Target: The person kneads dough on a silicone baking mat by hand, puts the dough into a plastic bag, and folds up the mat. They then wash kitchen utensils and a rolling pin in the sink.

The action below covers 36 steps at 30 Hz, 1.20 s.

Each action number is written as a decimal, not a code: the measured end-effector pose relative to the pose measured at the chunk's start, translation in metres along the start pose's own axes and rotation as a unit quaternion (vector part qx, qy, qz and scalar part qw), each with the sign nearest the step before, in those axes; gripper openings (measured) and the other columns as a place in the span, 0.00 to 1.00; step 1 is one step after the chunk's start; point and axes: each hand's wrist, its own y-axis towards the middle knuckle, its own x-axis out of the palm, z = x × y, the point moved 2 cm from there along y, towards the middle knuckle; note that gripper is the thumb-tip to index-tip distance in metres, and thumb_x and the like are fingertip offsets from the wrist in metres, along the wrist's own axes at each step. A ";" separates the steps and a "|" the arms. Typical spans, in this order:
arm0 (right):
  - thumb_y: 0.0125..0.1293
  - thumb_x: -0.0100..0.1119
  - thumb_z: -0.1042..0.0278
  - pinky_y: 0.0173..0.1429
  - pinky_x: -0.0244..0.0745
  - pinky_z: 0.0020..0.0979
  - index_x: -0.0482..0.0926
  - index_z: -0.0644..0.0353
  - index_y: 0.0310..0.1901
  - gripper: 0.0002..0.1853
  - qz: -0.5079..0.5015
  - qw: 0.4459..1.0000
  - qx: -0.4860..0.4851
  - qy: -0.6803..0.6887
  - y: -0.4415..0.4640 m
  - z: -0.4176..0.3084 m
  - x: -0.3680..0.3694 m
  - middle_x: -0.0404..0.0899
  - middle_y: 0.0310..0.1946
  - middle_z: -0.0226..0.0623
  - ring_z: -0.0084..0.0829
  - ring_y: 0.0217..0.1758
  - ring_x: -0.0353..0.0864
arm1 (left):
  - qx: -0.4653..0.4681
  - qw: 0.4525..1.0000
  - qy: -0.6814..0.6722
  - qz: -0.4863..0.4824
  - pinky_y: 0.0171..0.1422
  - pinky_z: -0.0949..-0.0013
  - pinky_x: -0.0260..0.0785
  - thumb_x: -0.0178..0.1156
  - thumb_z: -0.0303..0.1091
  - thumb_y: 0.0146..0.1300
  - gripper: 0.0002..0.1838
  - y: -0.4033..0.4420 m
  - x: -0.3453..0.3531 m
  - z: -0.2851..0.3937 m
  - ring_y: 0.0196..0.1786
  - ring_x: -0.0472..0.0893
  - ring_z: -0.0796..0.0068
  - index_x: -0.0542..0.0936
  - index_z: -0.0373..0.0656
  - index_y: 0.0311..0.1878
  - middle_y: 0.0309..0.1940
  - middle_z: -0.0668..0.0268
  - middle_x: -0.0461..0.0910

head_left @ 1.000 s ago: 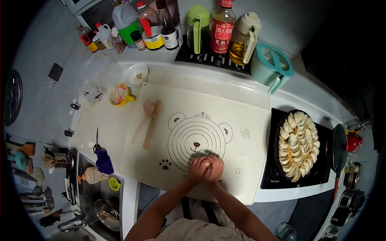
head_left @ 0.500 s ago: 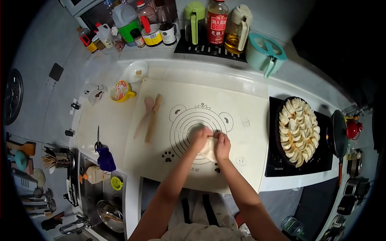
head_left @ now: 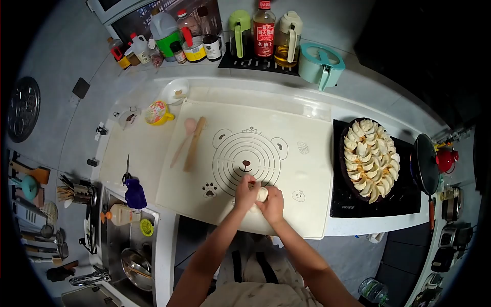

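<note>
Right, both hands meet over the near edge of the pale mat (head_left: 312,210), with a small piece of dough (head_left: 262,194) between them. The left hand (head_left: 247,193) has its fingers bent in against the left side of the dough, and the right hand (head_left: 272,202) pinches the opposite side, its thumb and fingers drawn narrow around it. How the dough is shaped underneath I cannot tell, as the hands cover part of it.

Just beyond lies the bear face (head_left: 246,161) printed on the mat (its nearest rings are partly hidden). To the left, a wooden rolling pin (head_left: 195,144) rests beside a pink spoon (head_left: 190,127). On the right, crescent dumplings (head_left: 371,161) crowd a dark round tray (head_left: 346,174) on the black cooktop (head_left: 396,207).
</note>
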 end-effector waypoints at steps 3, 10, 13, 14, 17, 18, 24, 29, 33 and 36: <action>0.47 0.62 0.69 0.48 0.68 0.41 0.71 0.63 0.45 0.22 0.014 1.000 -0.009 -0.004 -0.001 0.018 0.010 0.74 0.37 0.47 0.49 0.43 0.72 | 0.215 0.943 0.234 0.094 0.48 0.59 0.61 0.52 0.31 0.55 0.05 -0.016 0.013 0.029 0.42 0.72 0.59 0.74 0.46 0.36 0.33 0.63 0.74; 0.52 0.62 0.65 0.48 0.71 0.34 0.69 0.67 0.52 0.26 -0.162 0.985 -0.017 0.050 0.059 0.048 -0.004 0.75 0.41 0.48 0.43 0.43 0.75 | 0.287 0.911 0.289 0.063 0.32 0.61 0.65 0.53 0.32 0.50 0.04 0.040 0.039 0.007 0.29 0.72 0.60 0.75 0.45 0.25 0.24 0.64 0.74; 0.55 0.63 0.61 0.49 0.70 0.28 0.69 0.65 0.53 0.26 -0.320 0.840 0.231 0.373 0.072 0.044 -0.035 0.74 0.40 0.36 0.27 0.42 0.73 | 0.240 0.878 0.413 0.025 0.35 0.60 0.66 0.54 0.37 0.51 0.09 0.087 0.046 0.007 0.32 0.73 0.60 0.74 0.44 0.21 0.24 0.63 0.74; 0.59 0.60 0.59 0.47 0.67 0.22 0.66 0.65 0.55 0.26 -0.318 0.832 0.211 0.402 0.064 0.075 -0.017 0.71 0.39 0.28 0.18 0.41 0.68 | 0.260 0.861 0.437 -0.020 0.31 0.57 0.65 0.55 0.37 0.47 0.09 0.099 0.048 0.012 0.28 0.72 0.58 0.73 0.43 0.18 0.21 0.62 0.73; 0.61 0.58 0.62 0.49 0.66 0.21 0.66 0.65 0.55 0.24 -0.294 0.880 0.205 0.311 0.068 0.083 -0.001 0.72 0.38 0.29 0.19 0.41 0.69 | 0.267 0.883 0.385 0.016 0.28 0.59 0.66 0.54 0.36 0.50 0.11 0.126 0.050 0.004 0.26 0.73 0.59 0.74 0.42 0.17 0.20 0.62 0.73; 0.62 0.57 0.63 0.46 0.68 0.20 0.67 0.64 0.53 0.21 -0.273 0.881 0.209 0.325 0.073 0.072 0.000 0.72 0.37 0.30 0.20 0.40 0.70 | 0.261 0.880 0.396 0.011 0.29 0.59 0.67 0.54 0.37 0.52 0.12 0.130 0.051 0.001 0.24 0.73 0.59 0.75 0.42 0.17 0.20 0.61 0.73; 0.59 0.58 0.73 0.38 0.76 0.21 0.71 0.64 0.46 0.14 -0.171 0.815 0.332 0.442 0.076 0.065 0.021 0.75 0.36 0.32 0.20 0.36 0.75 | 0.254 0.919 0.300 0.014 0.29 0.60 0.67 0.54 0.40 0.56 0.17 0.130 0.049 0.005 0.25 0.75 0.59 0.75 0.39 0.18 0.20 0.60 0.74; 0.51 0.58 0.79 0.32 0.73 0.20 0.73 0.62 0.40 0.13 -0.153 0.839 0.294 0.432 0.053 0.065 0.029 0.76 0.28 0.29 0.19 0.29 0.74 | -0.012 0.979 0.182 -0.094 0.28 0.58 0.64 0.56 0.45 0.57 0.19 0.083 0.007 0.041 0.24 0.74 0.59 0.72 0.40 0.18 0.21 0.59 0.75; 0.42 0.64 0.75 0.25 0.67 0.27 0.74 0.62 0.27 0.09 -0.140 0.924 0.197 0.298 0.002 0.075 0.064 0.74 0.18 0.32 0.22 0.20 0.70 | 0.212 0.912 0.337 0.095 0.35 0.60 0.64 0.57 0.41 0.53 0.11 0.006 0.004 0.025 0.32 0.72 0.60 0.74 0.43 0.23 0.26 0.65 0.74; 0.41 0.65 0.73 0.26 0.67 0.28 0.75 0.63 0.25 0.09 -0.088 0.943 0.197 0.253 -0.017 0.062 0.054 0.74 0.17 0.33 0.23 0.20 0.70 | 0.274 0.883 0.363 0.118 0.37 0.61 0.65 0.57 0.34 0.49 0.05 -0.020 0.004 0.015 0.36 0.72 0.60 0.74 0.43 0.25 0.29 0.63 0.73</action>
